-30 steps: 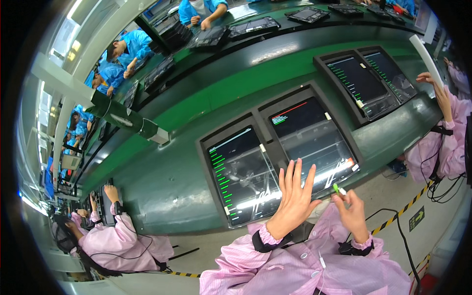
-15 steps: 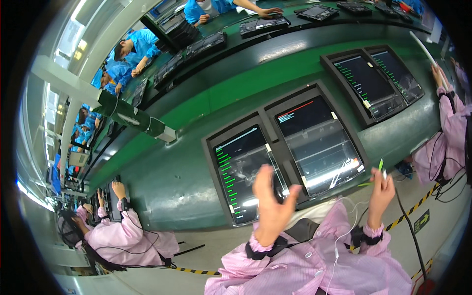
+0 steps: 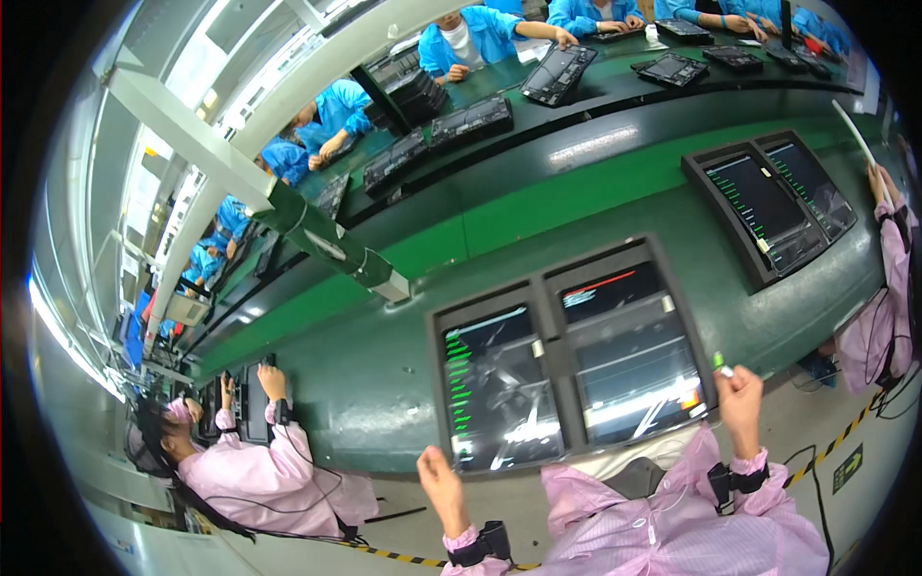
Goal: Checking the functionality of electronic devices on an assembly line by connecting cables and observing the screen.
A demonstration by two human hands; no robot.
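Observation:
A dark tray (image 3: 545, 317) with two recesses lies in front of me on the green bench. Its left recess holds a tablet (image 3: 504, 403) with green lines of text; the tablet (image 3: 629, 346) on the right shows red and white lines. My left hand (image 3: 444, 488) is closed beside the tray's near left corner, and whether it grips anything is hidden. Over by the tray's right edge, my right hand (image 3: 740, 403) is closed on a small green-and-white thing (image 3: 722, 367), too small to name. Both wrists wear black bands.
Another two-tablet tray (image 3: 715, 211) stands farther right, near a person's hand (image 3: 881, 184). A green post (image 3: 327, 240) rises from the bench. At left, a pink-sleeved person (image 3: 259, 466) handles devices. Across, people in blue work beside opened tablets (image 3: 473, 120).
My left hand has moved from over the left tablet to the tray's near left corner, its fingers closing. My right hand has come closer to the tray's right edge. The view has shifted.

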